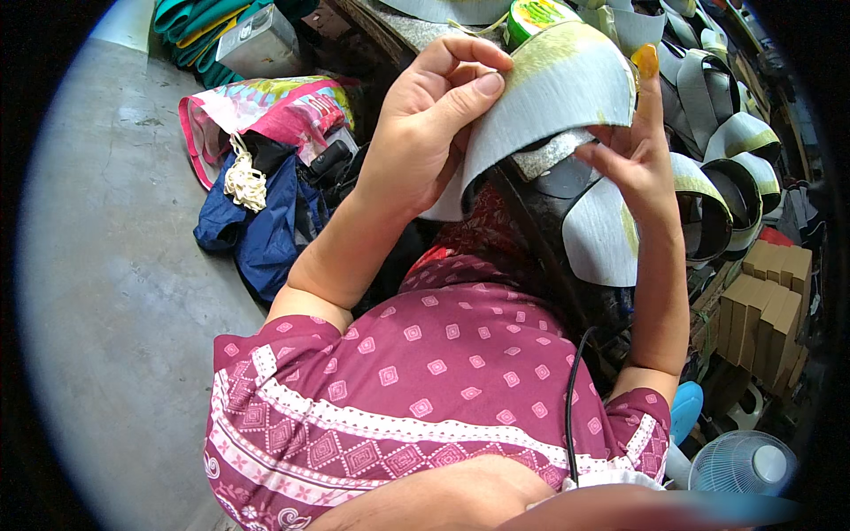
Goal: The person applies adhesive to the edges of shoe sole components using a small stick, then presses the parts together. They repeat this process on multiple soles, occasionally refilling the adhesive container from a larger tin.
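Note:
A curved grey piece (560,78), like a wide shoe strap, arches in front of me, its upper edge stained yellow-green. My left hand (434,111) pinches its left edge between thumb and fingers. At the right end, my right hand (633,146) is closed around the edge, some fingers hidden behind it. One right finger wears an orange-yellow cover (646,60). Under the arch lie a rough whitish block (551,155) and a dark rounded surface. A similar grey piece (602,234) hangs beside my right wrist. A green-and-white round tub (536,18) stands just behind the held piece.
Several more grey strap loops (744,137) crowd the bench at right, above stacked tan cardboard boxes (766,310). A small fan (742,463) stands lower right. Left are a pink bag (257,111), a blue cloth (266,221), a metal tin (258,42) and the grey floor (115,292).

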Tool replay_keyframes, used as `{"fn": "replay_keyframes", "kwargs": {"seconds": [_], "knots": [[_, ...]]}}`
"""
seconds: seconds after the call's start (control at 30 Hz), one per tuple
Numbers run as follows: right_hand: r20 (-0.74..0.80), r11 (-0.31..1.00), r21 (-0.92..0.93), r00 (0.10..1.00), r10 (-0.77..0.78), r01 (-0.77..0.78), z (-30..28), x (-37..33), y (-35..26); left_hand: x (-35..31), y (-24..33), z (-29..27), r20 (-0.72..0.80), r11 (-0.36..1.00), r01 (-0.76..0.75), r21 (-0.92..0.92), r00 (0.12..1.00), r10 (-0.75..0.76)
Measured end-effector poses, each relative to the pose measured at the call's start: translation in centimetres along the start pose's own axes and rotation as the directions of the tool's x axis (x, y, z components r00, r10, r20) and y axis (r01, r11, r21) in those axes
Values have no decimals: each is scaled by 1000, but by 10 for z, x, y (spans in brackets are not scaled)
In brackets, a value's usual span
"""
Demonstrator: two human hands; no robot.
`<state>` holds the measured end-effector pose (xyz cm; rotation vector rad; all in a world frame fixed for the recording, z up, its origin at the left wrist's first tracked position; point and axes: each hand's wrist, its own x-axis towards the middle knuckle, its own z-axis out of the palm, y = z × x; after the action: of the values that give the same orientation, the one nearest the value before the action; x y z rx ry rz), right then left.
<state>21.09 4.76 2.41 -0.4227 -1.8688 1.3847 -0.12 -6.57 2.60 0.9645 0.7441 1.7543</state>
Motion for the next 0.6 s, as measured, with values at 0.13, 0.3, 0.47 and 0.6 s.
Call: {"fn": "replay_keyframes", "kwargs": {"seconds": [0.13, 0.3, 0.47, 0.6], "knots": [[-163, 983, -115, 979, 122, -142, -2, 6, -7, 13, 2, -1, 53, 796, -341, 499, 929, 365], [-204, 851, -515, 979, -6, -102, 8, 12, -25, 6, 3, 10, 684, -98, -707, 701, 627, 373], [-138, 831, -555, 988, -70, -18, 22, 7, -32, 41, -21, -9, 703, -305, -639, 706, 586, 402], [-90, 939, -343, 996, -12, -20, 5, 7, -22, 63, -42, -46, 458, 33, -538, 842, 746, 484]]}}
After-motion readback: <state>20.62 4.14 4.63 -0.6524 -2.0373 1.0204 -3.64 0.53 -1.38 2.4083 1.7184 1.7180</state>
